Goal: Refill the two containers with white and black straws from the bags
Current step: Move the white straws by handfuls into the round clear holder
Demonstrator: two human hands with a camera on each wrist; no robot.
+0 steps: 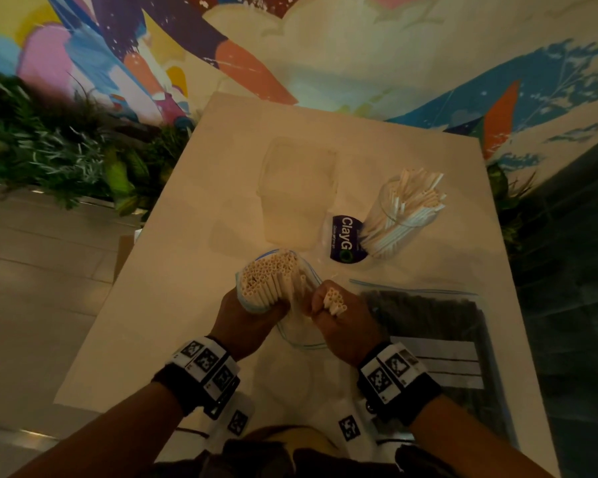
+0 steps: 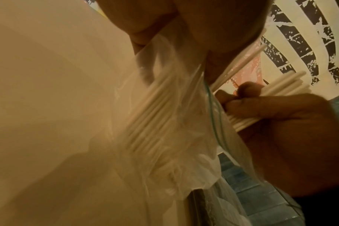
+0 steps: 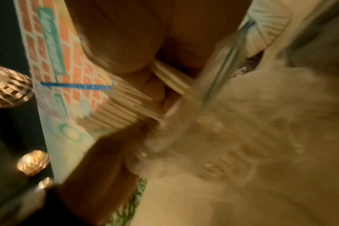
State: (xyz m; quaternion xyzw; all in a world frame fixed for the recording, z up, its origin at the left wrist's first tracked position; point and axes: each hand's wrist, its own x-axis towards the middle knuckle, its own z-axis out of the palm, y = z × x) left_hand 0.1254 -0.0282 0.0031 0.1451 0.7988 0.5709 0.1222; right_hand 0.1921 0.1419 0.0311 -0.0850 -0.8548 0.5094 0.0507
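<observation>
My left hand [image 1: 252, 313] grips an upright clear zip bag of white straws [image 1: 268, 279], open ends showing at the top. Just right of it, my right hand [image 1: 328, 310] holds a small bunch of white straws [image 1: 335, 301] in its curled fingers. The left wrist view shows the bag [image 2: 164, 116] and the right hand's bunch [image 2: 284, 87]. The right wrist view shows the straws in the fist [image 3: 170, 76]. A clear container [image 1: 399, 219] at the right holds white straws. A second clear container [image 1: 297, 191] stands behind, empty as far as I can see. A zip bag of black straws [image 1: 435, 339] lies flat at the right.
The white table [image 1: 173, 288] ends at the left, with floor tiles below. A dark blue "ClayGo" label [image 1: 346, 238] lies beside the filled container. Green plants [image 1: 56, 150] line the left. A painted wall stands behind the table.
</observation>
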